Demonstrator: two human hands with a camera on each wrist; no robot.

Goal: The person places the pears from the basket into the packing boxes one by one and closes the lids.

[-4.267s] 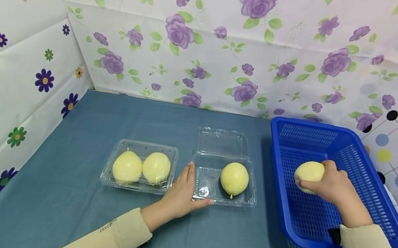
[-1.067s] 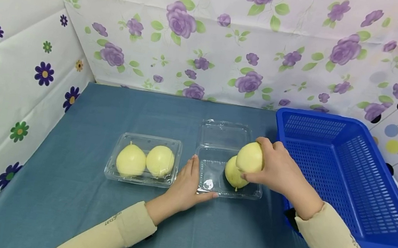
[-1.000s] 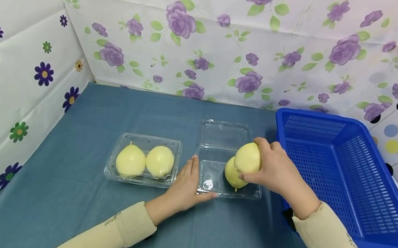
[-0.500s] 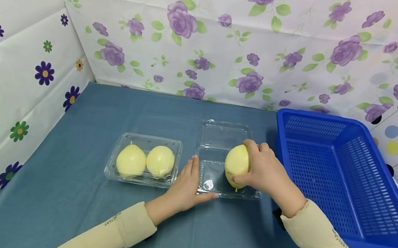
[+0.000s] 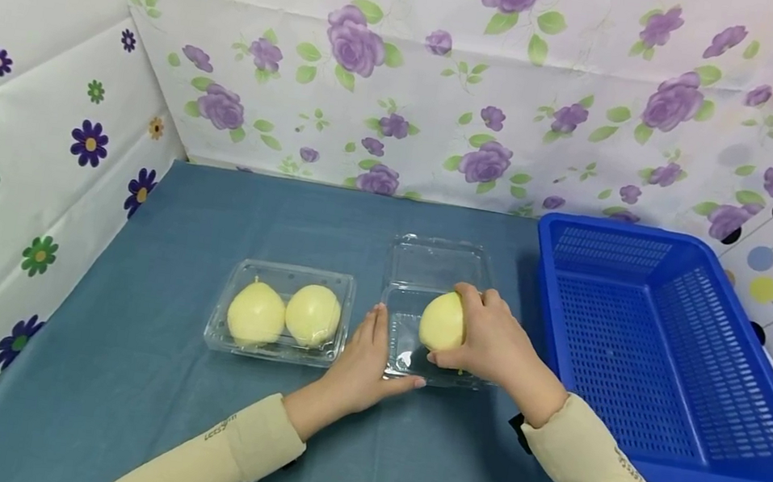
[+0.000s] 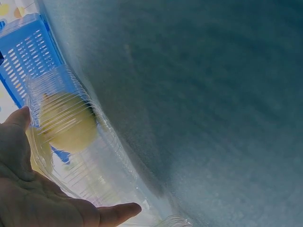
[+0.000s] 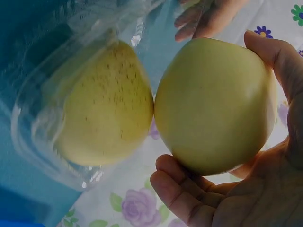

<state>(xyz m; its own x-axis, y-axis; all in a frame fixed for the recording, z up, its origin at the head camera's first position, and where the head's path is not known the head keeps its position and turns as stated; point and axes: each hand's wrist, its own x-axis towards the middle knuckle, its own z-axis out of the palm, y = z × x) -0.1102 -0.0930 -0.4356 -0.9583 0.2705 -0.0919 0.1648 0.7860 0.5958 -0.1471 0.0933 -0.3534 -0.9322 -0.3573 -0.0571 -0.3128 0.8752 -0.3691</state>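
My right hand (image 5: 491, 340) grips a pale yellow pear (image 5: 442, 323) over the open clear plastic clamshell box (image 5: 400, 357). Inside that box sits a second, speckled pear (image 7: 111, 101), mostly hidden behind the hand in the head view; in the right wrist view the two pears appear to touch or nearly touch. My left hand (image 5: 357, 367) has its fingers straight along the box's left side, the thumb at its front edge. Left of it stands another clear box (image 5: 274, 350), its lid apparently down, with two pears (image 5: 255, 313) in it.
A blue plastic basket (image 5: 634, 363) stands at the right, with no pears visible in it. The open box's lid (image 5: 438, 264) lies back behind it. Blue-grey cloth (image 5: 272, 218) covers the table, and patterned sheets (image 5: 415, 82) hang behind and beside it.
My right hand has taken the pear from the blue basket, carried it left over the open box and lowered it beside the other pear. My left hand has stayed at the box's side.
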